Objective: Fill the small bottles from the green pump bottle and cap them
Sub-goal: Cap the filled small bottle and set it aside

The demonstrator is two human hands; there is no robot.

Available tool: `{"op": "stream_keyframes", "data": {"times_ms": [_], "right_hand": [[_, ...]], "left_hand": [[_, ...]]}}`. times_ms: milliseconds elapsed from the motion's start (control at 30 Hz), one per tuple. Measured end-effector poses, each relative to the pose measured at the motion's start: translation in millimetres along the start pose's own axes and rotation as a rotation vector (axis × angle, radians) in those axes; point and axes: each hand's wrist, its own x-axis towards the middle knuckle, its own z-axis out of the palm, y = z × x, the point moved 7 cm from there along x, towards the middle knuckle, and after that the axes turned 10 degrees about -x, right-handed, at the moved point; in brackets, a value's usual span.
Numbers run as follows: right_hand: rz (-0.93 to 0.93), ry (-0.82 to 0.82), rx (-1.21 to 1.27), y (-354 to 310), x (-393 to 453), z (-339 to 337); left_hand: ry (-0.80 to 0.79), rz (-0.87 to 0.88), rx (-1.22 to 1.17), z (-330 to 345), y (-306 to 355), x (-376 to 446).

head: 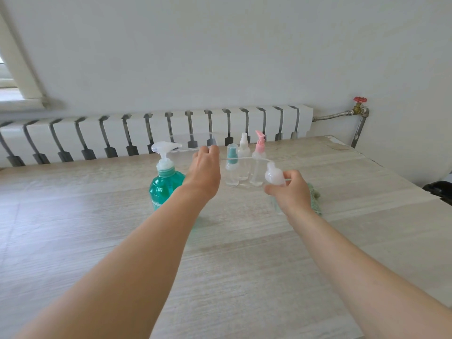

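Note:
The green pump bottle (162, 189) with a clear pump head stands on the table, just left of my left forearm. My left hand (205, 171) reaches forward, its fingers curled over the rim of a clear plastic box (186, 150). Three small bottles stand in the box: one teal-capped (232, 168), one white-capped (244, 152) and one with a pink pump (259, 155). My right hand (291, 192) grips another small bottle by its neck, at the box's right end. That bottle's white cap (273, 176) sticks up above my fingers. Most of its body is hidden.
A green cloth (315, 198) lies on the light wooden table (220, 253) just behind my right hand. A white radiator (156, 128) runs along the wall behind the table, with a red valve (360, 100) at its right. A dark object (440, 190) sits at the right edge.

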Motion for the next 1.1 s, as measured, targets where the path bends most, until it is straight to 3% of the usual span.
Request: {"op": "stream_keyframes", "data": {"times_ms": [400,567,733,1100], "right_hand": [[-0.059,-0.101,-0.068,-8,-6,12],[-0.122,-0.204,-0.031,-21,-15,25],[-0.168,-0.339,0.073,-35,-28,44],[-0.142,-0.441,0.183,-45,-41,67]], "left_hand": [[-0.054,0.130,0.117,-5,2,0],[-0.203,-0.038,-0.247,-2,9,4],[-0.230,-0.141,-0.657,-9,8,-3],[-0.089,-0.283,-0.813,-20,-15,-7]]}}
